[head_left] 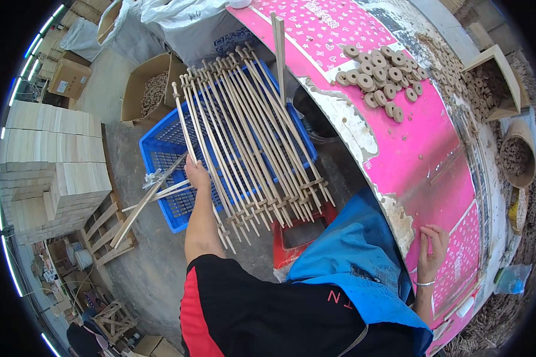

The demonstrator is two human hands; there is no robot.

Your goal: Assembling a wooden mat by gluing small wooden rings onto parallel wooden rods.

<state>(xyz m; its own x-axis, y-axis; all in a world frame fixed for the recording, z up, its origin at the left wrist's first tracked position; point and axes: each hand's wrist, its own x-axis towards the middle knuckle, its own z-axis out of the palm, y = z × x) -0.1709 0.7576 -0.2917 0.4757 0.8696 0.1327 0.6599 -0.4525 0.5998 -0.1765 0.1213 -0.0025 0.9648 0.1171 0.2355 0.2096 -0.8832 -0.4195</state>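
Observation:
My left hand [198, 174] is closed around the leftmost thin wooden rod [184, 122], which has a turned knob at its top end. Beside it, a row of similar wooden rods [259, 137] lies across a blue plastic basket [161, 143]; small wooden rings sit near their lower ends. On the pink-covered table [411, 178], my right hand [433, 250] rests near the edge, its fingers loosely bent and nothing visible in them. A pile of round wooden rings with center holes [381, 77] lies farther up the table.
Loose wooden strips [143, 208] stick out left of the basket. A red stool [304, 232] stands under the rods' near ends. A cardboard box [152, 89] of small wooden pieces is behind the basket. Stacked timber [53, 160] stands left; a tipped wooden box [497, 83] of rings sits far right.

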